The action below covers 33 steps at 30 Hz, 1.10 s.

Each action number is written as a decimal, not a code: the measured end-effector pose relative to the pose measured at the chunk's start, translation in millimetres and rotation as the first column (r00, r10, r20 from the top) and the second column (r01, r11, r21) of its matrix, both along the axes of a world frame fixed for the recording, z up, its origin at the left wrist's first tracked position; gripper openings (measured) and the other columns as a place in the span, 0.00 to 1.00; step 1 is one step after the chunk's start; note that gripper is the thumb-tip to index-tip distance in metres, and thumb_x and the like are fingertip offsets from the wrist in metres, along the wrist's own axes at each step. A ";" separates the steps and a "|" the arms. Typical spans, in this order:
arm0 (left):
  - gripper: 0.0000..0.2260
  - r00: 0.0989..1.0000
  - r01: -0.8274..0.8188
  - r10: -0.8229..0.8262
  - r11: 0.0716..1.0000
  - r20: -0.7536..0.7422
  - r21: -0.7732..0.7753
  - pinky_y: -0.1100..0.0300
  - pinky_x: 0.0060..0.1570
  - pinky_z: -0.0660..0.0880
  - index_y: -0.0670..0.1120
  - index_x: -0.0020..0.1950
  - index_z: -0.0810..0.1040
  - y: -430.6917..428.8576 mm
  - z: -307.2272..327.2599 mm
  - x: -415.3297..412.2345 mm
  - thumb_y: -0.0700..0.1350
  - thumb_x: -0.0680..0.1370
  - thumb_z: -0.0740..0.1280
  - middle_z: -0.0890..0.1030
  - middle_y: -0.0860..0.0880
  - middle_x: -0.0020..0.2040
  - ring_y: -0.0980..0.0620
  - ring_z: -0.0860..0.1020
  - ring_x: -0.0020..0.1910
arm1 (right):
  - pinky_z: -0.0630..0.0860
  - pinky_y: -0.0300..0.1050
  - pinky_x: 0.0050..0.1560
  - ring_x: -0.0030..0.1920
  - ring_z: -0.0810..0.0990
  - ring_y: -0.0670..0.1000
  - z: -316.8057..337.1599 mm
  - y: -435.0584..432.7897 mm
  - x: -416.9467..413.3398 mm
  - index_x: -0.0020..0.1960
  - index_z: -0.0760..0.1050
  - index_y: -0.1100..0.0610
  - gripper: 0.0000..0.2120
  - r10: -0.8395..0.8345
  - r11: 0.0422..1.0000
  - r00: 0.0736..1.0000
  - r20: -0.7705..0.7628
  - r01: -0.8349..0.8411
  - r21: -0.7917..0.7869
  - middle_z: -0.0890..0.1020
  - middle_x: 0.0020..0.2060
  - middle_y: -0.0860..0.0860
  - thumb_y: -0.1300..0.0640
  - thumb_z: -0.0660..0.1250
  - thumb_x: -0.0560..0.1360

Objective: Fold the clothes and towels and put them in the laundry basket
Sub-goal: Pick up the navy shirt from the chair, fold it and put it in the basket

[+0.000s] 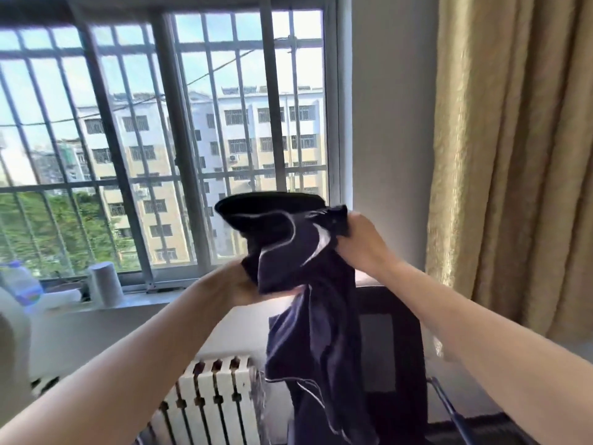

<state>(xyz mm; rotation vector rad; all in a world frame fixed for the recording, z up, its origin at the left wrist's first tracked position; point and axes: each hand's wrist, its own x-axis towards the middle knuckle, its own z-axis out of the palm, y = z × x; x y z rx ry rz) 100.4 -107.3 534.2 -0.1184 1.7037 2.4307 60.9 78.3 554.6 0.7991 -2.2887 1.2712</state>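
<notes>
A dark navy garment (308,316) with thin white piping hangs in the air in front of the window. My right hand (362,242) grips its bunched upper edge at the right. My left hand (247,284) is lower and to the left, its fingers hidden under a fold of the same cloth. The rest of the garment dangles down past the bottom of the view. No laundry basket shows in this frame.
A barred window (160,139) fills the back, with a white cylinder (106,284) and a plastic bottle (19,284) on its sill. A white radiator (215,403) stands below. A dark chair back (391,348) is behind the garment. Tan curtains (513,155) hang at right.
</notes>
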 end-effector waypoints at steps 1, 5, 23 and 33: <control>0.21 0.999 0.022 -0.020 0.999 -0.036 0.039 0.49 0.40 0.82 0.39 0.41 0.83 -1.8 1.1 1.6 0.39 0.81 0.52 0.86 0.40 0.38 0.45 0.85 0.36 | 0.68 0.32 0.35 0.34 0.75 0.39 3.4 -0.8 -5.1 0.39 0.77 0.58 0.09 0.015 0.997 0.996 0.084 -0.009 -0.076 0.78 0.33 0.47 0.67 0.61 0.74; 0.16 0.990 0.020 0.007 0.982 -0.144 0.188 0.54 0.36 0.82 0.38 0.40 0.79 -0.6 8.2 6.3 0.31 0.76 0.52 0.85 0.42 0.36 0.46 0.85 0.35 | 0.71 0.45 0.42 0.41 0.77 0.51 15.4 -0.5 -18.9 0.39 0.76 0.60 0.09 0.103 0.949 0.932 0.347 0.012 -0.314 0.79 0.38 0.55 0.63 0.61 0.76; 0.15 0.816 -0.471 0.345 0.862 -0.464 -0.187 0.52 0.48 0.82 0.47 0.50 0.82 46.4 58.7 1.0 0.55 0.69 0.74 0.85 0.46 0.47 0.48 0.84 0.47 | 0.78 0.32 0.35 0.37 0.84 0.40 50.7 14.8 10.9 0.50 0.78 0.53 0.09 0.369 0.920 0.868 0.333 -0.292 -0.260 0.84 0.42 0.47 0.57 0.73 0.71; 0.16 0.916 -0.373 0.023 0.413 -0.400 -0.831 0.59 0.46 0.81 0.46 0.48 0.83 -1.0 49.5 7.9 0.57 0.70 0.72 0.85 0.48 0.44 0.49 0.83 0.44 | 0.75 0.43 0.42 0.43 0.79 0.52 75.1 15.8 2.0 0.48 0.80 0.61 0.09 -0.001 0.952 0.950 0.312 0.097 -0.291 0.81 0.43 0.53 0.56 0.66 0.74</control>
